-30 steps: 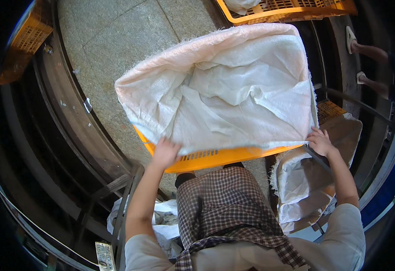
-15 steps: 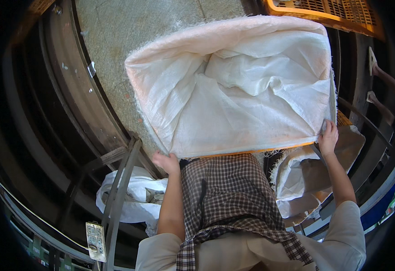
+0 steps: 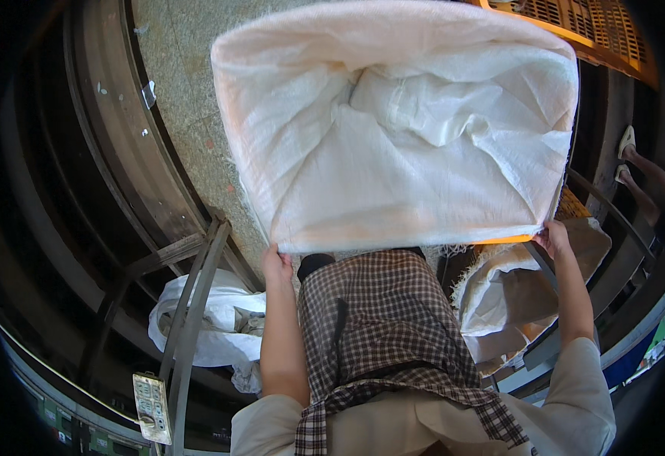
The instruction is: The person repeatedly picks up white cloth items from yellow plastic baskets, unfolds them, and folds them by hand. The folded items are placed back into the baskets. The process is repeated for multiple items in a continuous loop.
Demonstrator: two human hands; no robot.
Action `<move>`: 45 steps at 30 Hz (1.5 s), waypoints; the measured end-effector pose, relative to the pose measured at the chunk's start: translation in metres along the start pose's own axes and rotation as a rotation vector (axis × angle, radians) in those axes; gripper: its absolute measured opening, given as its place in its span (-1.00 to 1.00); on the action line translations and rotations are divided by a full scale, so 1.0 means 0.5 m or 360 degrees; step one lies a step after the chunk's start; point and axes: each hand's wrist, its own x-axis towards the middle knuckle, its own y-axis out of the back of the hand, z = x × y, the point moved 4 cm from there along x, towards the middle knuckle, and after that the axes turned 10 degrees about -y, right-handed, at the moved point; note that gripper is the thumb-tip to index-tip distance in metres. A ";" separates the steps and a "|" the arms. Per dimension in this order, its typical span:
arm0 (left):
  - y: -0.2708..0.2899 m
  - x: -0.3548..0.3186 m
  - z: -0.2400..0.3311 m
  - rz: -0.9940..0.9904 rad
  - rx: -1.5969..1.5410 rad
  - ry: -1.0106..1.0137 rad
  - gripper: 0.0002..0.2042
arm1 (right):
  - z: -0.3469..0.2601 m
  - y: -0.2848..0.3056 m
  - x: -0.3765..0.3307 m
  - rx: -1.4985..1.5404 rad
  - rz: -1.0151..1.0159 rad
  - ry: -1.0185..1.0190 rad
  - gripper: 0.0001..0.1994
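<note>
A large white woven sack (image 3: 416,182) lines an orange crate, its mouth spread wide and its edge folded outward over the sides. Only a short strip of the crate's orange rim (image 3: 505,239) shows, at the near right. At the near left corner, my left hand (image 3: 275,266) is closed on the sack's folded edge. My right hand (image 3: 553,239) grips the edge at the near right corner, its fingertips partly hidden by the cloth. Creases run from the corners down into the sack's hollow.
Another orange crate (image 3: 575,45) stands at the far right. A crumpled white bag (image 3: 218,319) lies left of my checked apron (image 3: 385,311), behind a metal frame (image 3: 195,304) with a power strip (image 3: 152,409). A fibrous-edged sack (image 3: 507,296) lies at right. Another person's feet (image 3: 625,144) show far right.
The sack's near edge has come down over most of the orange rim that showed before. Sack and crate sit higher in the picture, and my left hand has turned more upright.
</note>
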 end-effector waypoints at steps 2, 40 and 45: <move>-0.027 0.014 0.038 -0.0380 0.0122 -0.0145 -0.92 | -0.005 -0.010 0.000 -0.0117 0.0131 0.0163 -0.79; -0.264 -0.038 0.196 -0.0257 0.0950 -0.1407 -0.51 | -0.078 -0.056 -0.018 -0.0552 0.0021 0.0340 -0.74; -0.265 -0.050 0.202 -0.0201 0.0965 -0.1406 -0.50 | -0.046 -0.041 -0.044 -0.0819 -0.0020 0.0709 -0.75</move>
